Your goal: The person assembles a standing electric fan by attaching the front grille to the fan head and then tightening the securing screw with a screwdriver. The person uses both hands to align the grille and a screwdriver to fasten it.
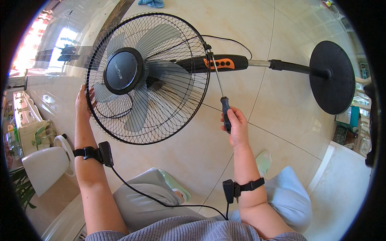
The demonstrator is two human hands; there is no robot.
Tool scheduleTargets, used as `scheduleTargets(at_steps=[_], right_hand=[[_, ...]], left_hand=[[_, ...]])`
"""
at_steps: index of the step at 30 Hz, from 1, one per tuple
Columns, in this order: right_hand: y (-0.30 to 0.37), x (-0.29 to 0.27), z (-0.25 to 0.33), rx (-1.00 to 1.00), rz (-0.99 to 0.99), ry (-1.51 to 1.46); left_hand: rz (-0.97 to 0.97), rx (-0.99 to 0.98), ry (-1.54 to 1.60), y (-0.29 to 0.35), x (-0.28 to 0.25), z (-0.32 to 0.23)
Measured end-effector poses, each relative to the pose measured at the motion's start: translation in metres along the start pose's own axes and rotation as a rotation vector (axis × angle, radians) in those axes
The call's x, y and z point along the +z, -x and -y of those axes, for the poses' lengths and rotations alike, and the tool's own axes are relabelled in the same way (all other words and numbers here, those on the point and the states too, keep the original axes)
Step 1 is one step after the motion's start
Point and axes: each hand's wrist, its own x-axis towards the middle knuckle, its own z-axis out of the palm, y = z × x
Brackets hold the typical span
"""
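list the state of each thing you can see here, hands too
fan: on its side, pole crosswise
grille: fitted over the blades
blades: look still
round base: attached to the pole
screwdriver: in use position, tip at the grille's right rim
right hand: closed around the screwdriver handle
left hand: at the grille's left rim, exact grip unclear
blue cloth: crumpled, partly in view
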Motion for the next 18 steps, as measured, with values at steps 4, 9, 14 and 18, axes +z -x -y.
scheduleTargets(at_steps=[4, 9, 14, 18], right_hand=[[0.0015, 0.0001, 0.0013, -0.047, 0.035, 0.064], [0.0014, 0.0002, -0.0023, -0.108, -0.016, 0.037], [-0.0006, -0.0049, 0.0020, -0.034, -0.074, 0.049], [0.0008, -0.0046, 0.0026, -0.183, -0.045, 0.162]], left_hand=[[0.006, -0.004, -0.004, -0.0024, -0.0020, 0.0011], [-0.004, -0.004, -0.004, -0.0029, -0.0020, 0.0017], [0.009, 0.007, 0.003, -0.0031, -0.0020, 0.0014], [0.011, 0.004, -0.004, -0.0033, -0.0028, 0.0020]])
